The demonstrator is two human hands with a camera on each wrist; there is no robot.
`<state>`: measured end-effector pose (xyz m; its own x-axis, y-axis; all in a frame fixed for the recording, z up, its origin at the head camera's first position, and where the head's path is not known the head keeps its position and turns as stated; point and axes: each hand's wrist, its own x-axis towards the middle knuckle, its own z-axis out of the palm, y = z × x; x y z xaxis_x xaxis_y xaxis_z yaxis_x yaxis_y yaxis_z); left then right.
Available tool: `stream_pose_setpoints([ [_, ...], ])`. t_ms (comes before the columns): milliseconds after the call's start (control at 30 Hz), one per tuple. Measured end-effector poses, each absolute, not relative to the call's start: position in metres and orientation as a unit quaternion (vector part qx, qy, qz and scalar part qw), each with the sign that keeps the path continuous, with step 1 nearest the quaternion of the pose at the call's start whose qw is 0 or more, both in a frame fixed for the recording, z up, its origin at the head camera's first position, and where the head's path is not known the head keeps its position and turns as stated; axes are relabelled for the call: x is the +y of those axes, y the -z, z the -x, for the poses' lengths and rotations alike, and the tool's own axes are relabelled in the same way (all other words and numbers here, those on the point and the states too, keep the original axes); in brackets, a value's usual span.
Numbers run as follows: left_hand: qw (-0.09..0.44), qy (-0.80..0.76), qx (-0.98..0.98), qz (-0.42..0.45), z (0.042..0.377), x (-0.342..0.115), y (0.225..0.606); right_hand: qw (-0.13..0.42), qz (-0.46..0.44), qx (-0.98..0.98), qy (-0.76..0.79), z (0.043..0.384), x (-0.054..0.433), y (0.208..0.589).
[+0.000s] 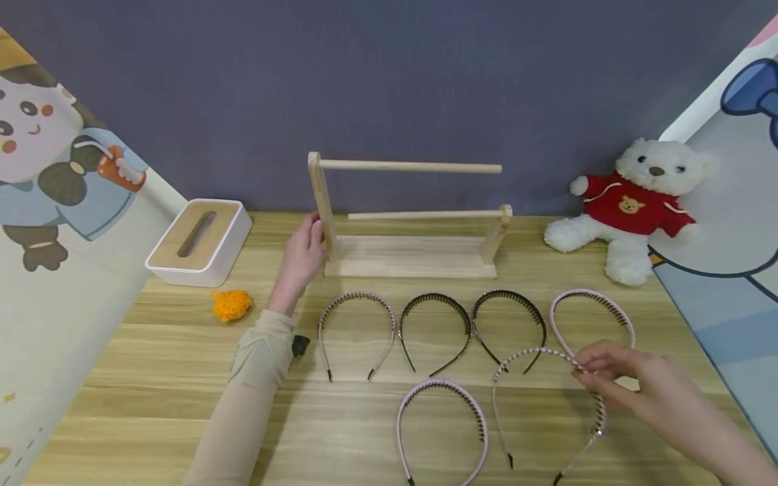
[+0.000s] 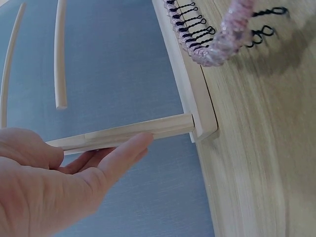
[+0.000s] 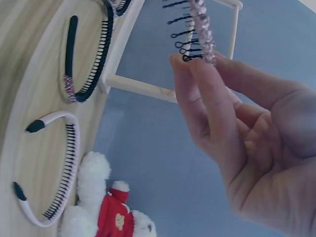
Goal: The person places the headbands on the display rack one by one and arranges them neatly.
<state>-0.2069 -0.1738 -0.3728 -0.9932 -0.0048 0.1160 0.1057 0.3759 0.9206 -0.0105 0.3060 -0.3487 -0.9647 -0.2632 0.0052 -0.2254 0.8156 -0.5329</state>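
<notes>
A wooden rack (image 1: 413, 260) with two horizontal rods stands at the back of the table. My left hand (image 1: 304, 253) grips its tall left post (image 2: 170, 126), the thumb on one side and the fingers round the other. Between thumb and fingertips my right hand (image 1: 656, 388) pinches a pink beaded headband (image 1: 535, 349) with black wire teeth, lifted over the front right. Behind it lies a pale pink headband (image 1: 586, 292), partly covered by that hand. Two black headbands (image 1: 435, 295) and another beaded headband (image 1: 357, 295) lie in the same row. Nearer the front is one more pale pink headband (image 1: 400, 422).
A white tissue box (image 1: 225, 253) with a wooden lid stands at the back left, an orange yarn bundle (image 1: 231, 306) just in front of it. At the back right sits a white teddy bear (image 1: 629, 209) in a red top. The dark wall (image 1: 401, 81) rises close behind the rack.
</notes>
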Motion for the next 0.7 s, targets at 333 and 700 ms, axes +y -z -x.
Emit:
stream_pose_setpoints([
  [333,0.052,0.563,-0.824,0.034,0.207,-0.175,0.374,-0.001,0.101,0.936,0.339,0.017,0.299,0.334],
  [700,0.051,0.564,-0.824,0.034,0.206,-0.175,0.375,-0.045,0.099,0.931,0.348,0.036,0.277,0.308],
])
